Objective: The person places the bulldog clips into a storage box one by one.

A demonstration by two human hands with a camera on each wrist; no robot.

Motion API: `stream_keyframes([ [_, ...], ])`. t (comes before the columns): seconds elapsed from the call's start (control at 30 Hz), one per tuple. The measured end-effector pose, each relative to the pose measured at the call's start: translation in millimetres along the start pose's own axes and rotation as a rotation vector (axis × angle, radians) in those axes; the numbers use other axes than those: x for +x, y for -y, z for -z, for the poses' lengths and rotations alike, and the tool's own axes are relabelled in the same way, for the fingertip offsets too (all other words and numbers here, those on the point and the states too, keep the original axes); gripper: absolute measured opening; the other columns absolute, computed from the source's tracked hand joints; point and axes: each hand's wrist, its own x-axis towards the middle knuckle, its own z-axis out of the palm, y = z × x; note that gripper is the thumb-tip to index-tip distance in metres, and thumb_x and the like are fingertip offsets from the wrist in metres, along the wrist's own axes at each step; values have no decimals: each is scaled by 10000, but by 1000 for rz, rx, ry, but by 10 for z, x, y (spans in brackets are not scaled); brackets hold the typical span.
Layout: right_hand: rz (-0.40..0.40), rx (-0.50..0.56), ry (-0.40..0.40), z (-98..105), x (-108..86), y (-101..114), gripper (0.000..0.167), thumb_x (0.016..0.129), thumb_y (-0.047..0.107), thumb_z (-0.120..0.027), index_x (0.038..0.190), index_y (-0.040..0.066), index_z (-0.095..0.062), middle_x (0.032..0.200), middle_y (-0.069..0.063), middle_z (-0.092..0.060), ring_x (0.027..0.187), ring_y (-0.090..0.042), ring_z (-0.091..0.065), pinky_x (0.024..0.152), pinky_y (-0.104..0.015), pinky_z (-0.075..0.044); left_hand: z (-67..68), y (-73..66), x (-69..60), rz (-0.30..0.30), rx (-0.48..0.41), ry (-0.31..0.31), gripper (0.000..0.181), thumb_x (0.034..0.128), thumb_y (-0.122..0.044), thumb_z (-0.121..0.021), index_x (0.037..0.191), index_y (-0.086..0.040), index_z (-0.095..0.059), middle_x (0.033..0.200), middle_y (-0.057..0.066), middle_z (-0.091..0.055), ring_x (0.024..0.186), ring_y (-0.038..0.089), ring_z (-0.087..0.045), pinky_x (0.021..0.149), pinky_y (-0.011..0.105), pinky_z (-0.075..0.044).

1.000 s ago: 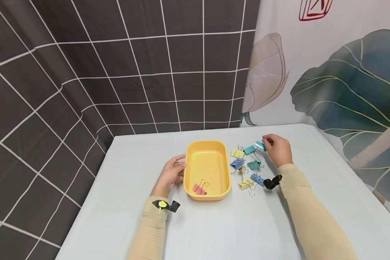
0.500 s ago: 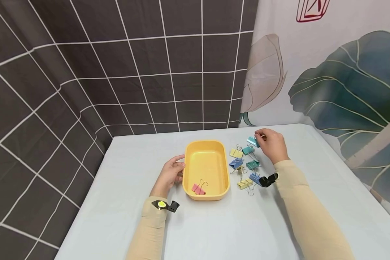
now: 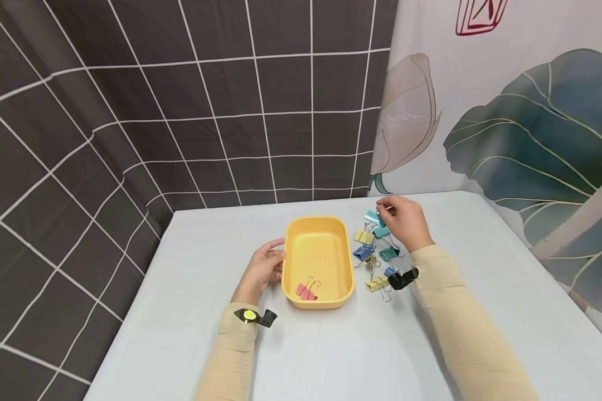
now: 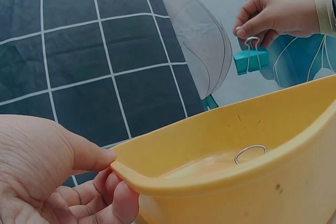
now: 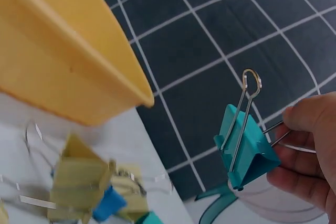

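Observation:
In the head view a yellow plastic tray (image 3: 318,250) stands mid-table, a pink binder clip (image 3: 306,292) lying inside near its front. My left hand (image 3: 261,270) holds the tray's left side; the left wrist view shows thumb and fingers pinching the rim (image 4: 173,184). My right hand (image 3: 406,224) pinches a teal binder clip (image 5: 247,142) by one wire handle. That clip is held up off the table, right of the tray's far corner, its other handle sticking up. Below it lie several clips, including a second teal one (image 3: 381,231).
Right of the tray, a loose group holds a yellow clip (image 3: 364,236), a blue clip (image 3: 363,253), a green clip (image 3: 389,253) and another yellow clip (image 3: 377,283), some touching. A dark gridded curtain (image 3: 231,133) hangs behind the white table (image 3: 205,245).
My right hand has moved left toward the tray, carrying the teal binder clip above the group. The left hand and tray have kept their place.

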Motion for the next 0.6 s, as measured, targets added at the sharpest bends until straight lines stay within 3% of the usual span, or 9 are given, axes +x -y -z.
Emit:
stream_keyframes([
  [0.43,164,84,37,-124,24,344,127,975,115,-668,1053,36,-730,991,-128,-723,852,-280,-717,751,-422,-619,1,-10,-7,-18,6,12,428,1019,-103,-592,1442,-154,-547,1138,172,-644,741,190,-645,515,242,-540],
  [0.6,192,99,70,-201,18,477,128,974,112,-668,1051,37,-738,978,-113,-732,837,-252,-718,750,-401,-614,3,-10,-8,-13,-5,5,414,1017,-108,-599,1425,-168,-564,1123,159,-649,736,188,-641,512,246,-536],
])
